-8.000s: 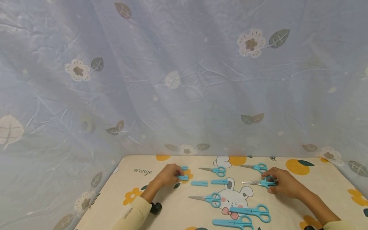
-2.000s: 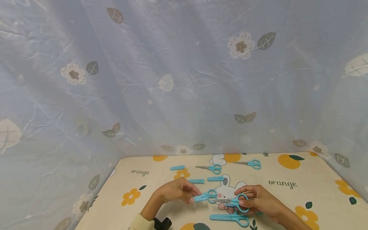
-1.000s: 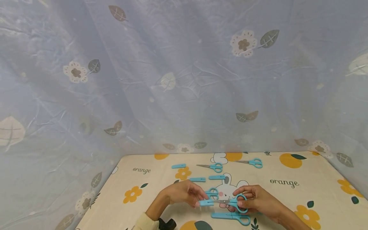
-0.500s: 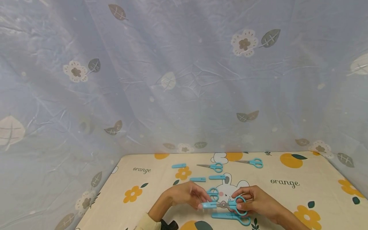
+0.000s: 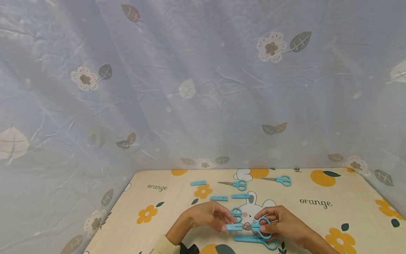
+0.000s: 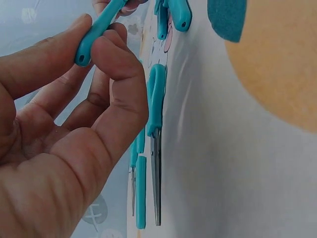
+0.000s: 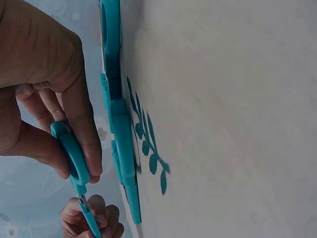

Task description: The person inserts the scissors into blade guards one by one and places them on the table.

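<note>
My left hand (image 5: 207, 216) pinches a light-blue blade cover (image 5: 234, 227) between thumb and fingers, and the left wrist view shows the cover's closed end (image 6: 83, 54) in that pinch. By the handle loops, my right hand (image 5: 282, 222) holds blue-handled scissors (image 5: 256, 227) just above the table. Their blades run into the cover; a short stretch of metal near the pivot shows between cover and handles. Behind my left fingers lie uncovered scissors (image 5: 236, 214), blades hidden by the hand in the head view. Covered scissors (image 5: 253, 239) lie in front of both hands.
Farther back lie two uncovered pairs, middle scissors (image 5: 240, 185) and right scissors (image 5: 283, 180). Three loose covers rest nearby: a left cover (image 5: 198, 183), a middle cover (image 5: 219, 198) and a right cover (image 5: 240, 196). A patterned cloth (image 5: 177, 192) covers the table; a curtain (image 5: 203, 106) hangs behind.
Eight seconds ago my hands were apart, at a cover on the left and scissors on the right. Both came together at the front middle, and the blades have slid into the cover.
</note>
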`<action>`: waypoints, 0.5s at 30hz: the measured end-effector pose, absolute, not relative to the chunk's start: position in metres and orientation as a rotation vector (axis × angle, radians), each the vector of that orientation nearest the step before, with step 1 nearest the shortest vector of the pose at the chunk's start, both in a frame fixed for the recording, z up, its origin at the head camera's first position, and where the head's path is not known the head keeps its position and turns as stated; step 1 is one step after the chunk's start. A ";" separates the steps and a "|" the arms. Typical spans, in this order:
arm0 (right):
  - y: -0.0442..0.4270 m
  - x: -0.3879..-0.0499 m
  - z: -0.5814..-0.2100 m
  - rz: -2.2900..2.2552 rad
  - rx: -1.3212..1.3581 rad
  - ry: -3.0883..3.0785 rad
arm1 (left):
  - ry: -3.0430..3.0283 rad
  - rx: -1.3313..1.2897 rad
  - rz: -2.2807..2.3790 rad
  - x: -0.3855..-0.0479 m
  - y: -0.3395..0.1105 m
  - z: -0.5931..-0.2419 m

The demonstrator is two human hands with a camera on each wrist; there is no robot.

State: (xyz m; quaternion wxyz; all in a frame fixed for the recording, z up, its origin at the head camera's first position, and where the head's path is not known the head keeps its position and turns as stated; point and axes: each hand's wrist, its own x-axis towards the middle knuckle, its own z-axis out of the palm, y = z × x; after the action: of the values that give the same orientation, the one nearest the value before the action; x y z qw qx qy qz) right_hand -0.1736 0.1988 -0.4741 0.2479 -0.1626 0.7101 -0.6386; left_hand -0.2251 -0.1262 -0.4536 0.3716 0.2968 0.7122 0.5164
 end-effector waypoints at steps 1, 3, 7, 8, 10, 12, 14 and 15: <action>0.198 -0.174 -0.474 -1.741 -0.442 1.936 | 1.829 0.758 1.326 -0.225 -0.126 -0.454; 0.197 -0.174 -0.474 -1.739 -0.437 1.939 | 1.836 0.745 1.334 -0.224 -0.124 -0.454; 0.195 -0.174 -0.474 -1.738 -0.422 1.945 | 1.844 0.705 1.358 -0.222 -0.121 -0.455; 0.194 -0.174 -0.474 -1.740 -0.418 1.945 | 1.847 0.694 1.365 -0.222 -0.120 -0.455; 0.194 -0.174 -0.474 -1.746 -0.409 1.939 | 1.853 0.675 1.375 -0.220 -0.119 -0.455; 0.194 -0.174 -0.474 -1.751 -0.403 1.937 | 1.861 0.663 1.385 -0.219 -0.118 -0.455; 0.194 -0.174 -0.474 -1.753 -0.396 1.940 | 1.872 0.658 1.388 -0.218 -0.117 -0.455; 0.194 -0.174 -0.475 -1.752 -0.394 1.943 | 1.879 0.660 1.389 -0.217 -0.116 -0.454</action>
State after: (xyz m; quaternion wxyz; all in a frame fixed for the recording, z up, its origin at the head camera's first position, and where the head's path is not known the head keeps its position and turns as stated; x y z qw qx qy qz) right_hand -0.1736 0.1935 -0.4746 0.2454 -0.1444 0.7118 -0.6421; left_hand -0.2174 -0.1160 -0.4544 0.3490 0.2545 0.7252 0.5362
